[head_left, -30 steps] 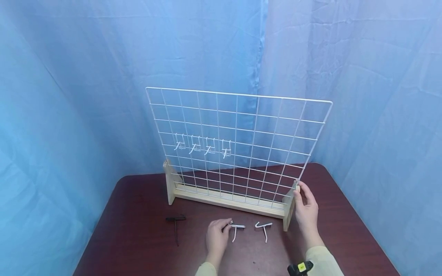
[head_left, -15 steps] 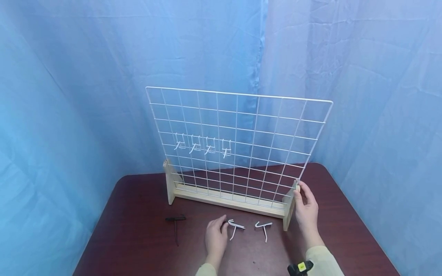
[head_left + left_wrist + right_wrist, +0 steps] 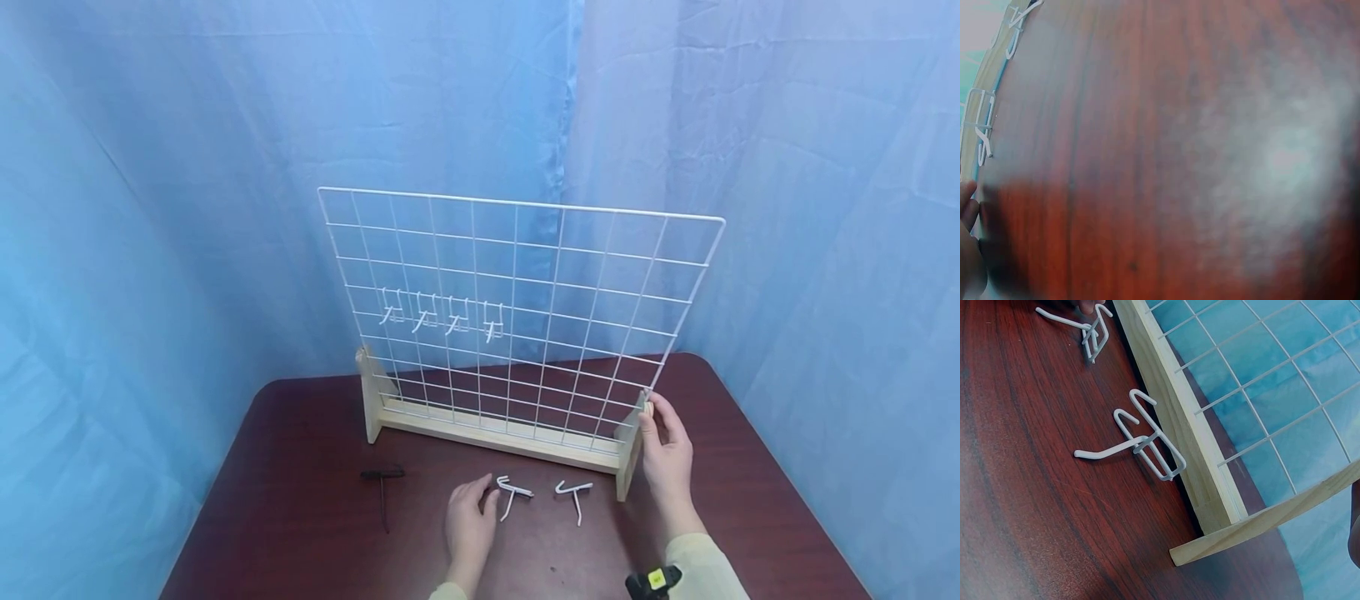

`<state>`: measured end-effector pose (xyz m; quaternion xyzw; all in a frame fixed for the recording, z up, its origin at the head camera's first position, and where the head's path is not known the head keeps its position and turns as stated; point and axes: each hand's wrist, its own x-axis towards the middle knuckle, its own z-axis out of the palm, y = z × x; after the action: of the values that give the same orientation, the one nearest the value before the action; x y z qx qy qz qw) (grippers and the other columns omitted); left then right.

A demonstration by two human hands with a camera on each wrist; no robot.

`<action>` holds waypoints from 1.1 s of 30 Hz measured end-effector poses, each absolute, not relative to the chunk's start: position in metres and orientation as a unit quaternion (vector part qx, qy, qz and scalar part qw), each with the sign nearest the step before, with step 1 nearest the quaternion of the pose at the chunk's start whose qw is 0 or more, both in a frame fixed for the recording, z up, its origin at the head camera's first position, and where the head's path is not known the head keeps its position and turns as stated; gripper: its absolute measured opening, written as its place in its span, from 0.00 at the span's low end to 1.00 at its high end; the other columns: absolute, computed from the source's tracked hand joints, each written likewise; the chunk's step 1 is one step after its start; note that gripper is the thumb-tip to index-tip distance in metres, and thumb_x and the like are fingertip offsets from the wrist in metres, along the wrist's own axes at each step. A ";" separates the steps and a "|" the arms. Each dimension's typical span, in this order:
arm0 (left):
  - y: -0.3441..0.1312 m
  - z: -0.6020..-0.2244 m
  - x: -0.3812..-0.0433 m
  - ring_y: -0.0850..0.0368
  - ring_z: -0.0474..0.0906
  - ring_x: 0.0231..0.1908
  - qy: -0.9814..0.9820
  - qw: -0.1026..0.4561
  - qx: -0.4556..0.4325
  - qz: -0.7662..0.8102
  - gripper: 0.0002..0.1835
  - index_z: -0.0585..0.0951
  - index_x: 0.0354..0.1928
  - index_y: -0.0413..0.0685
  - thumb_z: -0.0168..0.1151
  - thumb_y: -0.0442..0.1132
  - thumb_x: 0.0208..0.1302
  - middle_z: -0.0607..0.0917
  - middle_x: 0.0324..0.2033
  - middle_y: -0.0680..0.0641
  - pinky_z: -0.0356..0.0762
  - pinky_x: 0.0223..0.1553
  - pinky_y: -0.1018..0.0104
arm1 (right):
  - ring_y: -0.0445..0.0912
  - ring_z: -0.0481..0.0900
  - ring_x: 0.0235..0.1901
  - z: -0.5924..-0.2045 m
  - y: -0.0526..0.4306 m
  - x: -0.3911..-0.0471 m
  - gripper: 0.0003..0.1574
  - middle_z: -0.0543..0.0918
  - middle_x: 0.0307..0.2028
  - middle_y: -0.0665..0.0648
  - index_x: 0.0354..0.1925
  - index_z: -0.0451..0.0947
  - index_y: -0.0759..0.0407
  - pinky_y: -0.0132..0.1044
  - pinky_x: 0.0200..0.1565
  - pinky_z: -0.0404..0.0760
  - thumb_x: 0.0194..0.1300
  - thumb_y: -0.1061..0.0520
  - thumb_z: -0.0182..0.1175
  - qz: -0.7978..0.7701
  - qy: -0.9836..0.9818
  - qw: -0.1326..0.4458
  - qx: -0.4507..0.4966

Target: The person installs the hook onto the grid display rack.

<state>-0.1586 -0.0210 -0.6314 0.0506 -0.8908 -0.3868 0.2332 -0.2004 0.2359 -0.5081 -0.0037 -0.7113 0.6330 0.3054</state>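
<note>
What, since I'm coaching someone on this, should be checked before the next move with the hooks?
1. Stand steadied: ok; the right hand holds one end of the wooden stand.
2. Wire grid standing in it: ok.
3. Four hung hooks fully seated: cannot tell; they hang in a row, but the fit is too small to see.
4. Nearest loose white hook gripped: not ok; it lies on the table beside the left hand.
5. Other white hook in sight: ok, on the table.
6. Dark hook matching the white ones: not ok; its colour differs.
</note>
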 end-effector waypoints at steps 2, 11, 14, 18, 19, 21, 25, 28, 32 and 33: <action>-0.020 -0.633 -0.158 0.51 0.82 0.45 -0.892 0.235 0.052 -0.382 0.14 0.87 0.46 0.46 0.72 0.36 0.57 0.89 0.41 0.50 0.77 0.52 0.54 | 0.28 0.74 0.49 -0.508 0.236 -0.200 0.21 0.78 0.51 0.39 0.60 0.71 0.74 0.19 0.50 0.72 0.70 0.70 0.55 0.631 -0.714 0.304 -0.005; -0.020 -0.639 -0.152 0.48 0.84 0.44 -0.880 0.285 0.012 -0.379 0.13 0.87 0.42 0.43 0.75 0.34 0.52 0.89 0.38 0.46 0.73 0.57 0.47 | 0.28 0.74 0.50 -0.506 0.235 -0.198 0.22 0.78 0.55 0.54 0.61 0.71 0.73 0.18 0.51 0.72 0.71 0.68 0.55 0.628 -0.721 0.293 -0.013; -0.020 -0.641 -0.151 0.46 0.83 0.46 -0.878 0.286 0.008 -0.383 0.14 0.88 0.42 0.43 0.76 0.35 0.51 0.89 0.39 0.45 0.72 0.58 0.45 | 0.28 0.74 0.50 -0.506 0.235 -0.198 0.22 0.78 0.54 0.49 0.61 0.71 0.73 0.18 0.51 0.71 0.71 0.68 0.55 0.629 -0.721 0.291 -0.014; -0.018 -0.643 -0.149 0.46 0.83 0.48 -0.880 0.285 0.006 -0.381 0.17 0.87 0.43 0.44 0.78 0.37 0.48 0.89 0.40 0.46 0.71 0.60 0.45 | 0.28 0.74 0.50 -0.506 0.235 -0.198 0.22 0.78 0.54 0.49 0.62 0.71 0.73 0.18 0.52 0.71 0.71 0.68 0.55 0.629 -0.721 0.290 -0.014; -0.018 -0.643 -0.148 0.46 0.83 0.49 -0.881 0.284 0.006 -0.379 0.18 0.87 0.43 0.45 0.78 0.37 0.47 0.89 0.41 0.47 0.70 0.60 0.45 | 0.29 0.74 0.50 -0.506 0.235 -0.198 0.22 0.78 0.54 0.50 0.62 0.71 0.73 0.18 0.52 0.71 0.71 0.69 0.55 0.629 -0.721 0.290 -0.014; -0.016 -0.643 -0.148 0.47 0.82 0.50 -0.883 0.281 0.011 -0.376 0.20 0.87 0.44 0.45 0.79 0.38 0.46 0.88 0.41 0.48 0.70 0.61 0.46 | 0.28 0.74 0.50 -0.506 0.235 -0.198 0.22 0.78 0.55 0.53 0.62 0.70 0.73 0.18 0.52 0.71 0.71 0.69 0.55 0.626 -0.723 0.292 -0.013; -0.014 -0.643 -0.146 0.48 0.81 0.52 -0.890 0.262 0.023 -0.373 0.23 0.86 0.46 0.45 0.81 0.40 0.45 0.88 0.43 0.49 0.70 0.62 0.48 | 0.28 0.74 0.50 -0.505 0.234 -0.198 0.22 0.78 0.56 0.61 0.61 0.70 0.74 0.17 0.51 0.72 0.71 0.69 0.55 0.623 -0.724 0.296 -0.015; -0.013 -0.643 -0.145 0.49 0.80 0.53 -0.894 0.254 0.026 -0.368 0.25 0.87 0.46 0.46 0.82 0.42 0.43 0.88 0.44 0.50 0.72 0.60 0.51 | 0.28 0.74 0.50 -0.505 0.234 -0.198 0.22 0.78 0.57 0.63 0.62 0.71 0.73 0.17 0.51 0.71 0.71 0.69 0.55 0.622 -0.726 0.295 -0.018; -0.013 -0.646 -0.145 0.48 0.81 0.51 -0.891 0.279 0.008 -0.358 0.27 0.87 0.45 0.46 0.83 0.42 0.38 0.88 0.43 0.50 0.75 0.56 0.54 | 0.28 0.73 0.50 -0.505 0.234 -0.198 0.22 0.77 0.57 0.65 0.62 0.71 0.73 0.17 0.52 0.71 0.71 0.69 0.55 0.623 -0.726 0.292 -0.022; -0.013 -0.647 -0.145 0.48 0.81 0.50 -0.888 0.289 0.002 -0.357 0.27 0.87 0.45 0.46 0.83 0.41 0.38 0.89 0.42 0.50 0.75 0.55 0.54 | 0.28 0.73 0.50 -0.505 0.234 -0.198 0.22 0.77 0.57 0.66 0.61 0.71 0.73 0.17 0.52 0.71 0.71 0.69 0.55 0.623 -0.725 0.293 -0.022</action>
<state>-0.1454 -0.0128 -0.6469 0.0020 -0.8884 -0.3567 0.2889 -0.1977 0.2337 -0.5047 -0.0221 -0.7254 0.6226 0.2926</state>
